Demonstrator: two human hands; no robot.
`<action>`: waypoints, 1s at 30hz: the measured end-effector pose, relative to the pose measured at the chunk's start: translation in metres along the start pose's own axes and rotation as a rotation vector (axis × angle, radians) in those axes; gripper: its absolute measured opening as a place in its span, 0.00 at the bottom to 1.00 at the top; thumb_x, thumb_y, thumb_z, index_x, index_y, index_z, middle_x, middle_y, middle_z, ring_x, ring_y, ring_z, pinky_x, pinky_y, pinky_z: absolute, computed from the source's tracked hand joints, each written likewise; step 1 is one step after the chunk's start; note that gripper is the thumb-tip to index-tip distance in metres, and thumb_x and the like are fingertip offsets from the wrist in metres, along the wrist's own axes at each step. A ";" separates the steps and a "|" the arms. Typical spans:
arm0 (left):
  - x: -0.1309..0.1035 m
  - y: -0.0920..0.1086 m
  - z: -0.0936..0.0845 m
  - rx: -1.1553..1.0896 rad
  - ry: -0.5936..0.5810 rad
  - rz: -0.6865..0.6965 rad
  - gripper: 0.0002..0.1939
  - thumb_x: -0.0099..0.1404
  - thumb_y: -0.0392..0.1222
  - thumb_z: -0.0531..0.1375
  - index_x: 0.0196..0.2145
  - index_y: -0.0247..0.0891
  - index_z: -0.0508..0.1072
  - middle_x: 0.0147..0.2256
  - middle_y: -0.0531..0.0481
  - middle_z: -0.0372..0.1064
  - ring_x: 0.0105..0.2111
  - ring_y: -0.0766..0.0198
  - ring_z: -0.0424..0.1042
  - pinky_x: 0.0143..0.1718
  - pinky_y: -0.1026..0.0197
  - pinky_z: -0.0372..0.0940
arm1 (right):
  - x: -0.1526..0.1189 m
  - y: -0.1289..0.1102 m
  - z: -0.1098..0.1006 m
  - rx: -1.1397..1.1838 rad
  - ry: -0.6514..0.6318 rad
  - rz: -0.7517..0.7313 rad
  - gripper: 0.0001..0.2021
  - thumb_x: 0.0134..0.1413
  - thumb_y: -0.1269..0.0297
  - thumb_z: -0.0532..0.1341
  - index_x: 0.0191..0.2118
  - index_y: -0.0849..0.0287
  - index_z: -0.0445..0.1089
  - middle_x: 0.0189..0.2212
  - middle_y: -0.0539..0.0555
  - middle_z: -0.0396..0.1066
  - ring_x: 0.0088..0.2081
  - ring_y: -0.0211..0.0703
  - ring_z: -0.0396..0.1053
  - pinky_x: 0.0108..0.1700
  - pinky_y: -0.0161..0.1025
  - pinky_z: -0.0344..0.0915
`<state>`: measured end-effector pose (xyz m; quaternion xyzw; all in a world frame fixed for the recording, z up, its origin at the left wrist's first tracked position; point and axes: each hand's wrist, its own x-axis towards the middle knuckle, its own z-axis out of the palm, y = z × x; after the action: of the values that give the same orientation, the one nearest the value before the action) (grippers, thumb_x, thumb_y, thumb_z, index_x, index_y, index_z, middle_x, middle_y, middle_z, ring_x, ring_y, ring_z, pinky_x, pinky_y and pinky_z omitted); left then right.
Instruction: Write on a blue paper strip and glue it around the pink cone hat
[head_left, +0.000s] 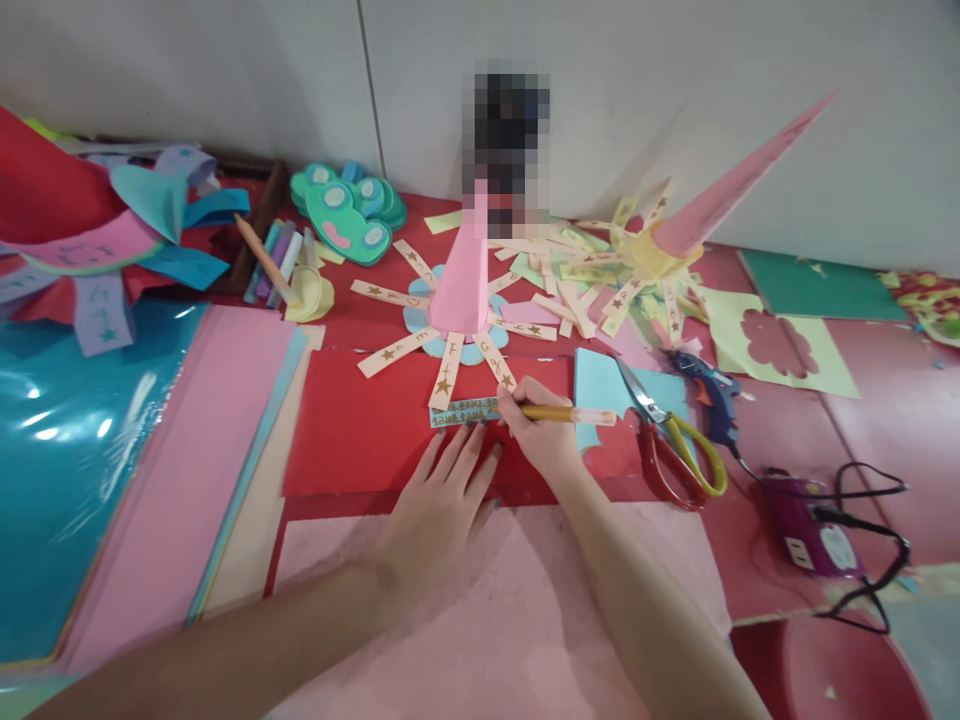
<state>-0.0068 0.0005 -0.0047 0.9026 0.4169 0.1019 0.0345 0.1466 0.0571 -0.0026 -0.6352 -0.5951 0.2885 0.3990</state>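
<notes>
My right hand (541, 430) grips a gold pen (555, 412), its tip end by a narrow blue paper strip (453, 412) with rows of gold writing. Fingers spread, my left hand (444, 478) lies flat, its fingertips at the strip's lower edge. Under both is a red sheet (352, 425). Just beyond the strip stands a pink paper cone (461, 285) on a blue scalloped base (433, 348). Cream paper tabs (444, 378) with letters and gold stars fan out from it. The pen's tip is hidden by my right fingers.
Scissors (671, 435) lie on light blue paper to the right, near a glue gun (712, 395) and a purple power box (810, 525) with a black cord. Another pink cone (742, 180) leans over paper scraps. Coloured sheets (172, 430) are stacked left, below green frog cutouts (345, 215).
</notes>
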 end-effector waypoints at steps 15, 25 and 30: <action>-0.001 0.000 0.002 0.006 0.022 0.002 0.20 0.68 0.43 0.47 0.54 0.33 0.64 0.55 0.39 0.63 0.55 0.52 0.62 0.55 0.48 0.55 | 0.000 -0.002 -0.001 0.018 -0.018 -0.059 0.17 0.51 0.62 0.55 0.17 0.57 0.48 0.13 0.43 0.48 0.18 0.30 0.47 0.21 0.31 0.51; 0.000 0.000 0.001 0.023 0.032 0.010 0.20 0.68 0.43 0.47 0.54 0.34 0.65 0.54 0.40 0.64 0.54 0.53 0.63 0.54 0.49 0.57 | 0.000 0.006 0.000 0.067 0.045 0.008 0.17 0.51 0.61 0.55 0.18 0.56 0.48 0.13 0.42 0.49 0.17 0.30 0.50 0.21 0.31 0.52; 0.000 0.000 0.001 0.016 0.007 0.005 0.21 0.68 0.43 0.47 0.54 0.34 0.64 0.55 0.40 0.62 0.55 0.52 0.62 0.55 0.49 0.56 | -0.001 0.006 0.001 0.052 0.023 0.024 0.17 0.51 0.61 0.56 0.17 0.57 0.49 0.13 0.42 0.51 0.17 0.30 0.50 0.21 0.31 0.51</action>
<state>-0.0068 0.0003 -0.0061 0.9035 0.4154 0.1020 0.0256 0.1492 0.0567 -0.0082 -0.6349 -0.5754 0.3011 0.4186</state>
